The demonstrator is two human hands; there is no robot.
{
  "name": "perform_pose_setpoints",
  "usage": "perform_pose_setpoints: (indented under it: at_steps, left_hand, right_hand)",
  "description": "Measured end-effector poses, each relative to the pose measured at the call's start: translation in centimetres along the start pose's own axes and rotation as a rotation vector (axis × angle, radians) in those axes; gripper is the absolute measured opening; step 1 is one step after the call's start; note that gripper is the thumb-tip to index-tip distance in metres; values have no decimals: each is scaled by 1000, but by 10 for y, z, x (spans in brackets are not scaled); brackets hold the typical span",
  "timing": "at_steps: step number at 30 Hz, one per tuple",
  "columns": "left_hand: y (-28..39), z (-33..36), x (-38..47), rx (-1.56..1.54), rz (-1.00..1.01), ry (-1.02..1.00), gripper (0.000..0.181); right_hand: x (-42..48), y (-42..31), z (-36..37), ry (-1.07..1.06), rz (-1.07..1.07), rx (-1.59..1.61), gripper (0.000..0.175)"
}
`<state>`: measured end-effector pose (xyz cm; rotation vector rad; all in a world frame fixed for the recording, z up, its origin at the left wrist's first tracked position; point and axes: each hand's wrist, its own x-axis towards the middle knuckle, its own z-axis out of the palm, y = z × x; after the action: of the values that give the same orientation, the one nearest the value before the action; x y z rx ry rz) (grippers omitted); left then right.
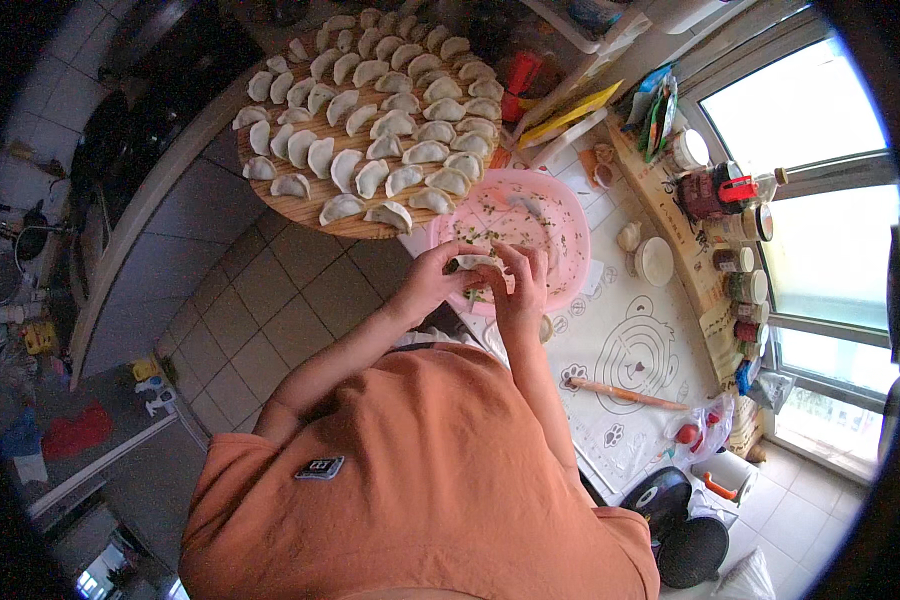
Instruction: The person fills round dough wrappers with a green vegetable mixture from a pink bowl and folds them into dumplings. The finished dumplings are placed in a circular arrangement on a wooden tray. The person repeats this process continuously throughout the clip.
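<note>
My left hand (436,279) and my right hand (523,281) meet over the near side of a pink plastic basin (570,217). Between their fingertips is one dumpling (474,262), a pale dough wrapper with a bit of green showing at its left end. My fingers cover part of it, so I cannot tell how far its edge is closed. Green and pale scraps of filling cling to the basin's inside. Beyond my left hand, a round wooden board (285,199) bears rows of folded raw dumplings (370,178).
A white printed mat (637,360) covers the counter on the right, with a wooden rolling pin (626,393) on it. A garlic bulb (629,236) sits beside a round tub (654,262). Several jars (746,286) line the windowsill. Tiled floor (292,277) shows left of the counter.
</note>
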<state>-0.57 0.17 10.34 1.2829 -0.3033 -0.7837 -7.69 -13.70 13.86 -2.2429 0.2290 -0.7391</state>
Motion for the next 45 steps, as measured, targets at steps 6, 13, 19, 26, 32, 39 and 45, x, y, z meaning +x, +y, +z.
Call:
perform_pose_setpoints:
  at_steps: [6, 13, 19, 26, 32, 39, 45]
  left_hand:
    - [-4, 0, 0, 66, -3, 11, 30]
    - [3, 4, -3, -287, -87, -6, 33]
    - [5, 5, -5, -280, -119, -26, 37]
    - [0, 7, 4, 367, 268, 36, 46]
    - [-2, 8, 12, 39, 100, -47, 38]
    - [-8, 10, 5, -24, 118, -22, 20]
    - [-11, 7, 3, 62, 36, -41, 31]
  right_hand:
    - [3, 10, -1, -122, -144, -56, 16]
    - [-16, 12, -3, -2, 174, 121, 14]
    - [-20, 13, -7, -25, 214, 69, 16]
    - [-4, -2, -10, -63, 48, -4, 23]
    - [-15, 9, 3, 82, 412, 557, 11]
    - [1, -12, -7, 14, -38, -75, 22]
    - [0, -5, -8, -79, -95, -183, 21]
